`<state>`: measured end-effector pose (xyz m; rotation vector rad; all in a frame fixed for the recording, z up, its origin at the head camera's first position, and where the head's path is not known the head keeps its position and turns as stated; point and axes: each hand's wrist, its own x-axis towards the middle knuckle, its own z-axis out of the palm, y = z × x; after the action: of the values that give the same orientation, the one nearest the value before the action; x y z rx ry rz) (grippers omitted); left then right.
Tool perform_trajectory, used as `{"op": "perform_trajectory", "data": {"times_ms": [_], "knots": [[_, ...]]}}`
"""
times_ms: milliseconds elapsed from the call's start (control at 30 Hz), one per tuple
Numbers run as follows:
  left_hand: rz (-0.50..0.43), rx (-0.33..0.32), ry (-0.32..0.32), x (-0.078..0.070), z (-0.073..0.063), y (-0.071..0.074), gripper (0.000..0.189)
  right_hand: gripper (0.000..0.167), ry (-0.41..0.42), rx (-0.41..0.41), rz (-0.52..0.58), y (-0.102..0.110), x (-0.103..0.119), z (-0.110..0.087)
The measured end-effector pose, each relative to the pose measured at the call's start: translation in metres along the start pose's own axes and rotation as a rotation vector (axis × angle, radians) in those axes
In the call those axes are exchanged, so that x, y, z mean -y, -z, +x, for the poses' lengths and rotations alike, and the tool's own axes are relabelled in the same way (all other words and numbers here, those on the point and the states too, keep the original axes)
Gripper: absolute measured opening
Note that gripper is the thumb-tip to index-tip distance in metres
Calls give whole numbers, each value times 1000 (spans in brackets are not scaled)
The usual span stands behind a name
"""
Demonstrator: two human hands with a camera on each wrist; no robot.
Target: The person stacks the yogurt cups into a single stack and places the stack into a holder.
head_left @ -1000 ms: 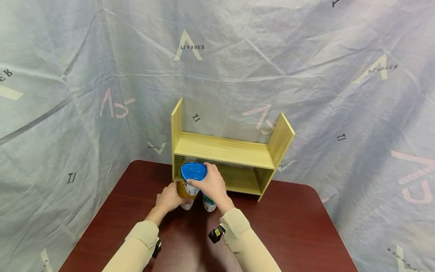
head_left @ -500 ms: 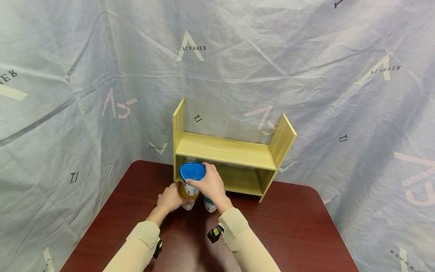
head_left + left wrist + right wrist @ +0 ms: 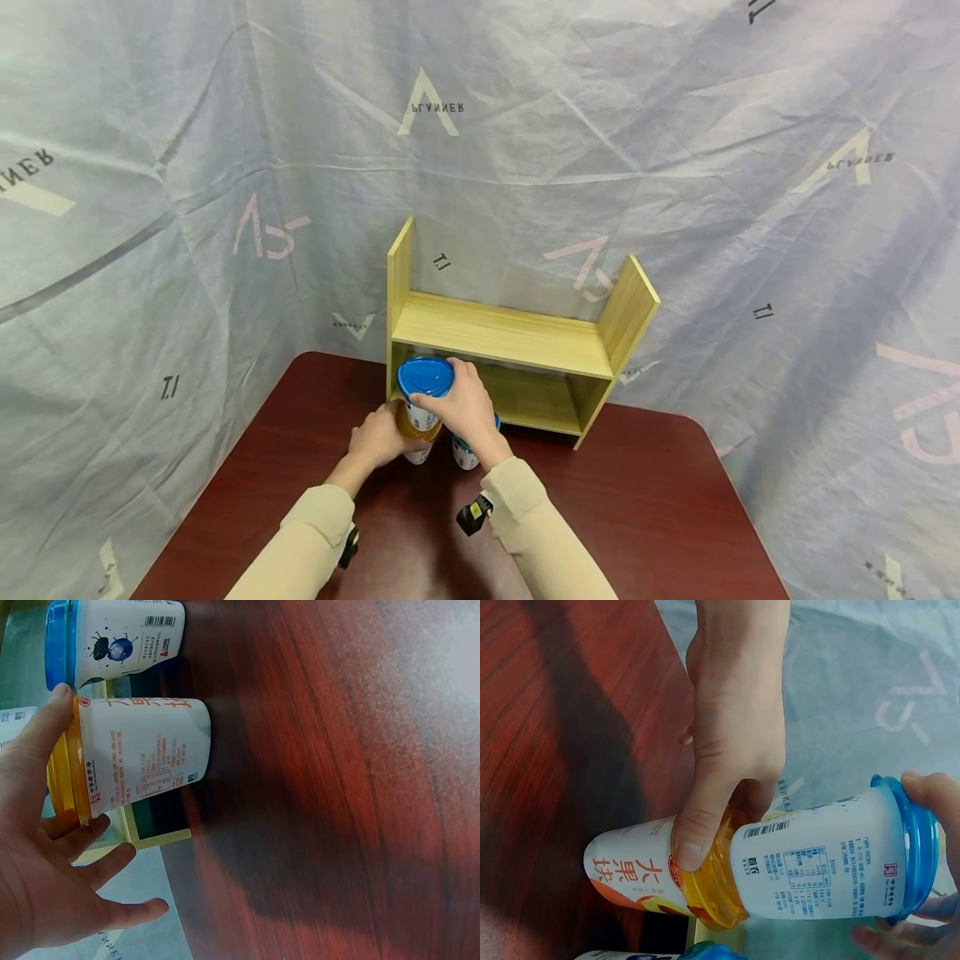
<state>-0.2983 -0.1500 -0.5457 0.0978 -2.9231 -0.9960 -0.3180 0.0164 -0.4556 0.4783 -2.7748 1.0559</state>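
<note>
My left hand [image 3: 378, 435] grips a white cup with an orange lid [image 3: 146, 754] around the lid, thumb on one side and fingers on the other. That cup stands upright on the table. Directly above it is a second white cup with a blue lid [image 3: 425, 377], its base at the orange lid. My right hand [image 3: 462, 404] holds this upper cup near its rim; in the right wrist view the fingertips [image 3: 930, 791] lie on the blue lid. Another blue-lidded cup [image 3: 127, 641] stands beside the lower one, partly hidden by my right hand in the head view.
A light wooden two-tier shelf [image 3: 502, 333] stands behind the cups, close to my hands. Its side panels [image 3: 630, 304] rise above the upper board. The dark red table [image 3: 637, 500] extends to the right, and a grey printed cloth [image 3: 510, 125] hangs behind.
The upper blue-lidded cup has shifted slightly left, more squarely over the orange lid. Both hands keep their hold, and the head view has turned a little.
</note>
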Motion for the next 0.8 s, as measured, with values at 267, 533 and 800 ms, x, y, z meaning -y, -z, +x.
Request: {"op": "perform_trajectory", "data": {"times_ms": [267, 533, 800], "knots": [[-3, -15, -12, 0, 0, -1, 94, 94, -8, 6, 7, -2, 3, 1], [6, -14, -2, 1, -1, -2, 95, 94, 2, 22, 2, -5, 2, -2], [0, -13, -5, 0, -1, -1, 94, 94, 8, 28, -10, -6, 0, -1]]}}
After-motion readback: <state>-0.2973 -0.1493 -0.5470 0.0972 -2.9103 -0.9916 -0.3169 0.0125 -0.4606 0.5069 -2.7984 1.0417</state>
